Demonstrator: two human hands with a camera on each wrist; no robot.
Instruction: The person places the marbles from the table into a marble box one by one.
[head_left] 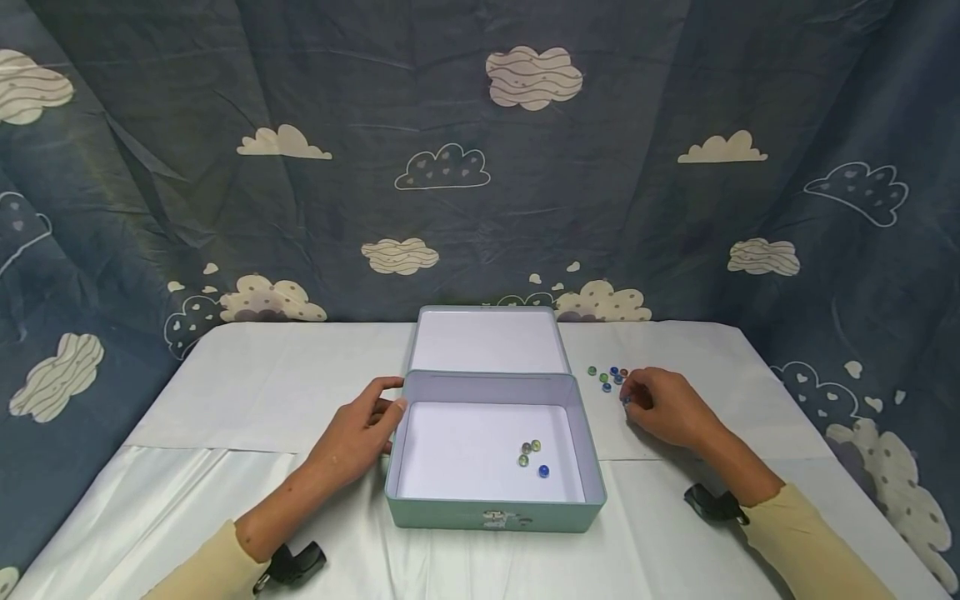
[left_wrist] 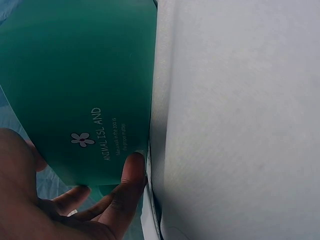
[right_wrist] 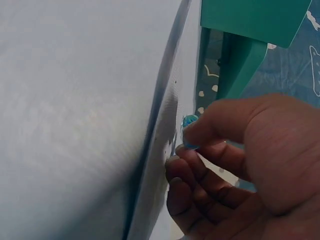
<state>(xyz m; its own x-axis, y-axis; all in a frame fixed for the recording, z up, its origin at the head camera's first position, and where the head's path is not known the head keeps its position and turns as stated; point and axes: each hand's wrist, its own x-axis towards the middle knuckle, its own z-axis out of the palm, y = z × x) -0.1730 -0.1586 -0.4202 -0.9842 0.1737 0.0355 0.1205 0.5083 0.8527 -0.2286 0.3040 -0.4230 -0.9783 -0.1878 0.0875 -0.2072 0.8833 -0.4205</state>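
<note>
A green tin box (head_left: 495,514) with a pale inside stands on the table. Against its left wall and rear left corner rest the fingers of my left hand (head_left: 352,437), with the thumb up at the rim; the left wrist view shows fingertips touching the green side wall (left_wrist: 75,90). To the right of the box, my right hand (head_left: 667,408) pinches a blue glass marble (right_wrist: 190,121) between thumb and fingers, low over the cloth. Loose marbles (head_left: 607,387) in blue, green and reddish lie just beyond its fingertips. Several marbles (head_left: 543,472), greenish and blue, lie inside the box.
Behind the box lies its open lid (head_left: 487,340), pale side up. A white cloth (head_left: 300,508) covers the table. A dark blue curtain with cloud prints (head_left: 450,217) hangs behind and at both sides. Each wrist carries a black strapped device (head_left: 716,504).
</note>
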